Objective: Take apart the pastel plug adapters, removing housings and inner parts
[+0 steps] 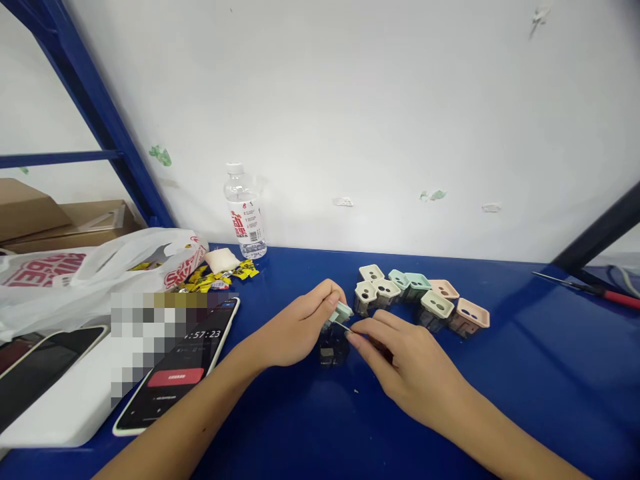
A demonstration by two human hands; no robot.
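My left hand (305,327) is closed around a pale green pencil sharpener top (344,311) near the middle of the table. At its side, my right hand (407,360) pinches a thin pale strip (342,325) between thumb and forefinger; its kind is too small to make out. The strip meets the sharpener top. Just beneath my left fingers is a dark see-through container (330,353), partly hidden. Behind my right hand stand several two-hole pencil sharpeners with dark bases: cream ones (371,273), mint ones (416,285), a sage one (437,305) and pink ones (470,316).
On the blue table (300,420), a phone (185,367) lies left, beside a white box-like object (70,407). Behind are a plastic bag (115,267), yellow wrappers (215,280) and a water bottle (245,213). A red-handled screwdriver (620,298) lies far right.
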